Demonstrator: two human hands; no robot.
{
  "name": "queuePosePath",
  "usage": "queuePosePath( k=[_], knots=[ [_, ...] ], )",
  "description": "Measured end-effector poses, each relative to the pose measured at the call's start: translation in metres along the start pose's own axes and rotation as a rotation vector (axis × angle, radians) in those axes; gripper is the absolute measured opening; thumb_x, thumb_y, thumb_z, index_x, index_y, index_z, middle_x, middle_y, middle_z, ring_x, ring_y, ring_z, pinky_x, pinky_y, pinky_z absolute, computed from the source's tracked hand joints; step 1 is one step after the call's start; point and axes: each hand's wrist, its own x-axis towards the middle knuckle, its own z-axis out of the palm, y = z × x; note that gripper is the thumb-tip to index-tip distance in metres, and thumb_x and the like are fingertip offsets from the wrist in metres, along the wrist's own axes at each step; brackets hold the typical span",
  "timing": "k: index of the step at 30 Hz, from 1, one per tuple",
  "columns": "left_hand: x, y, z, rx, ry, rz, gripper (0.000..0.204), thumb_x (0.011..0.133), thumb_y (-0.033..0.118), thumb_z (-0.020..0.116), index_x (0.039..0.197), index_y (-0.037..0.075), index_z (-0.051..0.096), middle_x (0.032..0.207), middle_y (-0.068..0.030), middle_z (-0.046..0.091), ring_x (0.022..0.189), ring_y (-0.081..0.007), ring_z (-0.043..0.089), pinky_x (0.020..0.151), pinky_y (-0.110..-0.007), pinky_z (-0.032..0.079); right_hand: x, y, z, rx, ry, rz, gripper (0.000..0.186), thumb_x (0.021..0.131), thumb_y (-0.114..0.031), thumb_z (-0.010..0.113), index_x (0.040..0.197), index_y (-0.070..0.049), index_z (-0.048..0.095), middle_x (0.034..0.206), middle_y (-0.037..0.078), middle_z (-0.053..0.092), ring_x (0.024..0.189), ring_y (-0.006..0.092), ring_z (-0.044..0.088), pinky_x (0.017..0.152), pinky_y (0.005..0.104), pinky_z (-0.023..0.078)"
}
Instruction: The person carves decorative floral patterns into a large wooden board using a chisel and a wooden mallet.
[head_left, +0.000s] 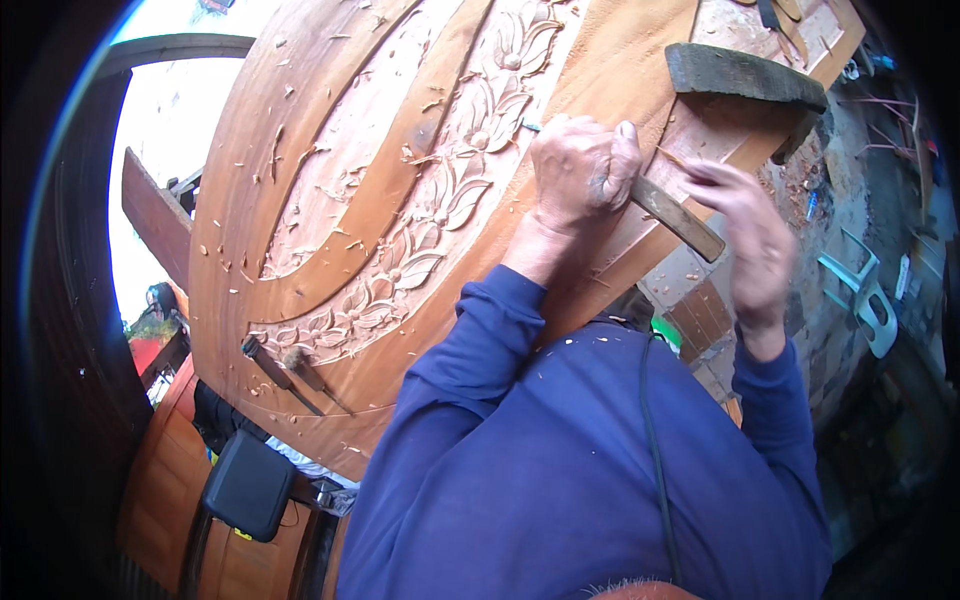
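My left hand (585, 170) is closed in a fist around a carving chisel. The chisel's wooden handle (682, 222) sticks out to the right of the fist, and a small bit of its tip shows at the left. Underneath lies a large curved wooden panel (480, 285), carved with a band of flowers and leaves (470, 190) and strewn with shavings. My right hand (745, 235), blurred by motion, is beside the handle's end, its fingers stretched toward the left hand. No tool shows in it.
Two carving tools (268, 364) lie at the panel's lower left. A dark wooden block (745, 76) rests at the upper right, with further tools (785, 25) beyond it. A black case (248, 485) stands at lower left. A pale teal plastic chair (868, 290) is at the right.
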Motion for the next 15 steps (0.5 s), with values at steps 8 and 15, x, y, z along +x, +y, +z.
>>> queuePosePath(
  k=[8, 15],
  knots=[
    [0.004, 0.0, 0.003, 0.134, 0.131, 0.157, 0.032, 0.098, 0.012, 0.058, 0.066, 0.012, 0.055, 0.06, -0.0062, 0.059, 0.052, -0.0295, 0.057, 0.054, -0.043, 0.042, 0.02, 0.017, 0.015, 0.579, 0.119, -0.193, 0.041, 0.108, -0.023, 0.042, 0.096, 0.006, 0.069, 0.105, 0.019, 0.072, 0.098, 0.0308, 0.07, 0.093, 0.0403, 0.055],
    [-0.018, 0.026, -0.021, 0.04, 0.075, 0.182, 0.027, 0.086, 0.018, 0.059, 0.06, 0.014, 0.052, 0.059, -0.0044, 0.042, 0.053, -0.0251, 0.04, 0.057, -0.042, 0.033, -0.031, -0.01, 0.018, -0.113, -0.205, -0.122, 0.031, 0.103, -0.002, 0.066, 0.133, 0.001, 0.067, 0.127, 0.014, 0.071, 0.112, 0.0232, 0.071, 0.096, 0.0376, 0.057]
  ],
)
